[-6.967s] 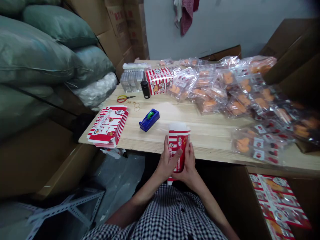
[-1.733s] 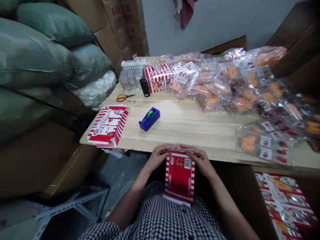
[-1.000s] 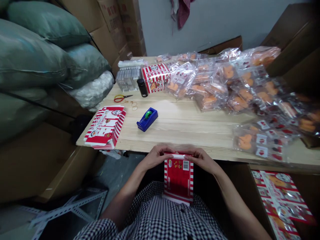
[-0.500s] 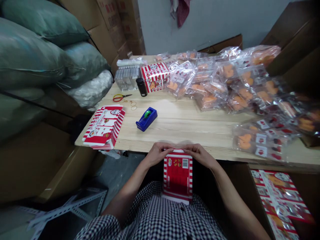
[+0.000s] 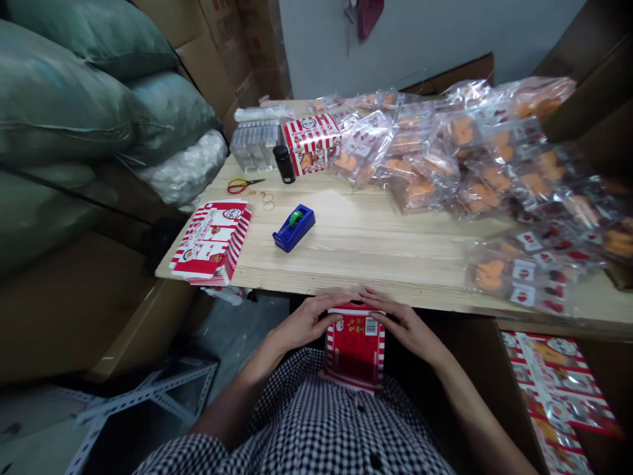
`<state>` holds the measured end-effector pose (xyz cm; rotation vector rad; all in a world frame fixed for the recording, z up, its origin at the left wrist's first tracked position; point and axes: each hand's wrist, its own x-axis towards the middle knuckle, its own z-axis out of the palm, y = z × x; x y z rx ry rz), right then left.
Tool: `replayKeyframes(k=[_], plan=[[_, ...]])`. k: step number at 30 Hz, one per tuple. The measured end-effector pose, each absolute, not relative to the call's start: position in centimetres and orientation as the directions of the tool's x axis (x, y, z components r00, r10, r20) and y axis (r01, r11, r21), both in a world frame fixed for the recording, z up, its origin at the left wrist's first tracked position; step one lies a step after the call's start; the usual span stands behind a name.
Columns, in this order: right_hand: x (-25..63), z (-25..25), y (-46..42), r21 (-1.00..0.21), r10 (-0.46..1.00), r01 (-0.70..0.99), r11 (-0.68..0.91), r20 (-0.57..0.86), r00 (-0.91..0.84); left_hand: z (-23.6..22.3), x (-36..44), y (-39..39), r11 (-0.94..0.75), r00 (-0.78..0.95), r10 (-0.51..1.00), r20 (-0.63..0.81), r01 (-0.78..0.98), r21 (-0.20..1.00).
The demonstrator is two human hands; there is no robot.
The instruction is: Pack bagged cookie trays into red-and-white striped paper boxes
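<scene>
A red-and-white striped cardboard box [image 5: 355, 349] with a barcode rests upright against my lap, just in front of the table edge. My left hand [image 5: 312, 320] grips its upper left corner, thumb on the printed face and fingers over the top edge. On the upper right corner, my right hand [image 5: 395, 318] holds it the same way. The far side of the box is hidden. Beyond it on the table stands a blue tape dispenser [image 5: 295, 228] with green tape. A stack of flat printed cartons [image 5: 210, 241] lies to the left.
Scissors [image 5: 242, 186], a black bottle [image 5: 283, 165], a made-up striped box [image 5: 312, 145] and clear plastic trays [image 5: 256, 146] sit at the back left. Bagged orange toy pieces [image 5: 420, 191] cover the right side. A carton [image 5: 564, 389] of packed boxes stands below right; sacks [image 5: 59, 99] are piled left.
The fingers of both hands have shifted over the top edge of the box, and its top now looks folded in. The view has tilted slightly.
</scene>
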<state>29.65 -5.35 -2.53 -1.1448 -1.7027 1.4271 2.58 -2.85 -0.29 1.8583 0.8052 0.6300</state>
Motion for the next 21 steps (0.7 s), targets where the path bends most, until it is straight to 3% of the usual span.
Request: replayKeyframes(k=[3,8,14,21], plan=[[29.5,-2.1,-6.1,-0.983,0.917,0.185,0.02,-0.056,-0.396,-0.3,2.6,-3.8,-0.266,0.617,0.784,0.064,0.242,0.933],[28.2,-1.0,-7.2,-0.989,0.934,0.031,-0.146,-0.148,-0.326,0.0,2.7,-5.6,-0.155,0.52,0.853,0.041,0.177,0.972],[26.6,0.2,-8.2,-0.931,0.928,-0.089,-0.353,-0.336,-0.161,0.5,2.7,-6.8,-0.262,0.5,0.855,0.136,0.19,0.946],[27.8,1.3,-8.6,-0.653,0.736,-0.345,-0.674,-0.556,-0.386,1.5,2.6,-7.3,-0.386,0.61,0.763,0.216,0.16,0.908]])
